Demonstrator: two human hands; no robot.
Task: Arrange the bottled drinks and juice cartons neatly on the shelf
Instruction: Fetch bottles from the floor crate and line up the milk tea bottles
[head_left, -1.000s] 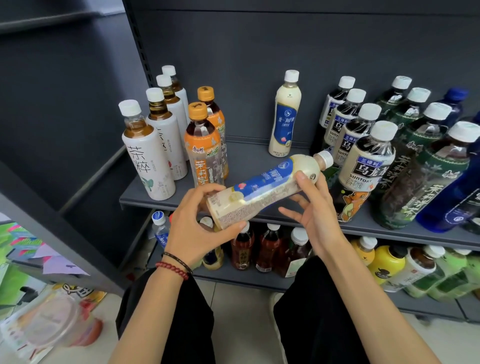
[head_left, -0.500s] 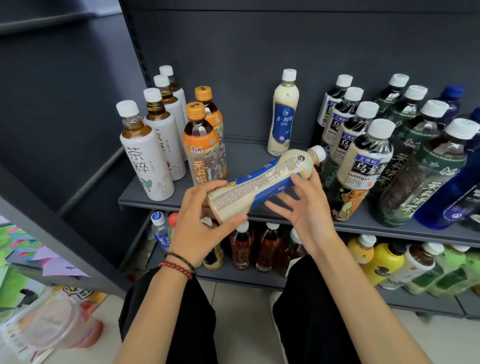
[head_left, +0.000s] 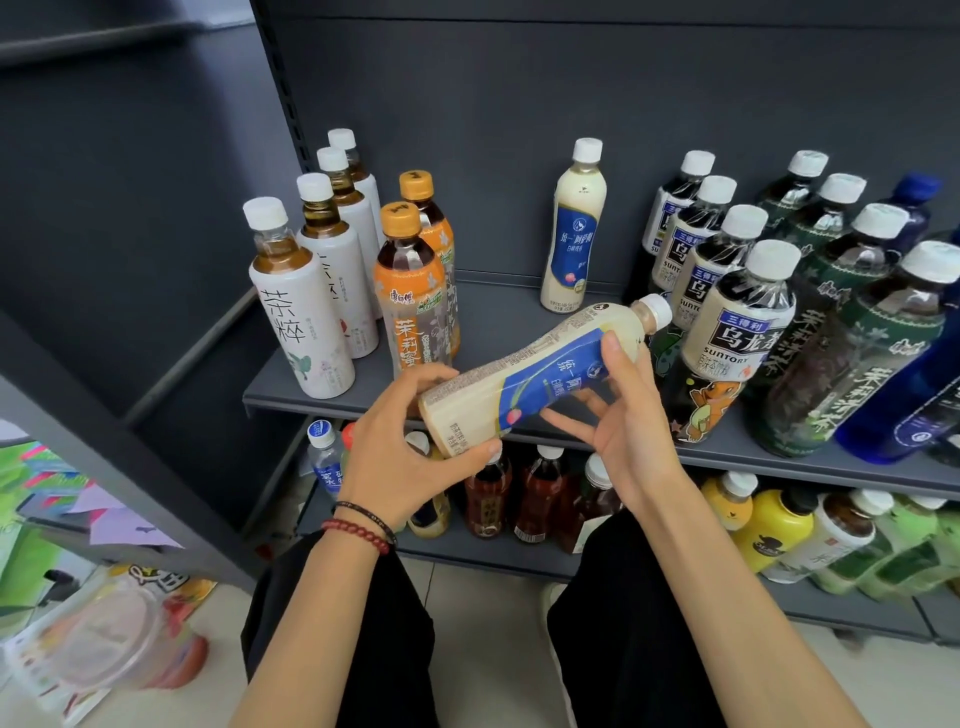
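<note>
Both hands hold one cream-coloured bottle (head_left: 540, 374) with a blue label and white cap in the air just in front of the front edge of the upper shelf (head_left: 498, 322), near its middle. The bottle lies tilted, base low towards the person and cap up and to the right, close to the front dark tea bottle. The left hand (head_left: 395, 452) grips the base end, fingers and thumb curled round it. The right hand (head_left: 623, 431) rests against the label with one digit laid across the top and the other fingers spread nearly straight beneath, supporting rather than clasping. A matching cream bottle (head_left: 574, 228) stands upright alone near the back edge of the shelf. Towards the left edge a row of white-labelled tea bottles (head_left: 306, 312) runs front to back, with two orange-capped bottles (head_left: 410, 291) just beside them. On the right stand a row of dark oolong bottles (head_left: 737, 312), a row of green-labelled bottles (head_left: 857, 338) and a blue bottle (head_left: 904, 410). The lower shelf (head_left: 467, 551) carries more bottles.
</note>
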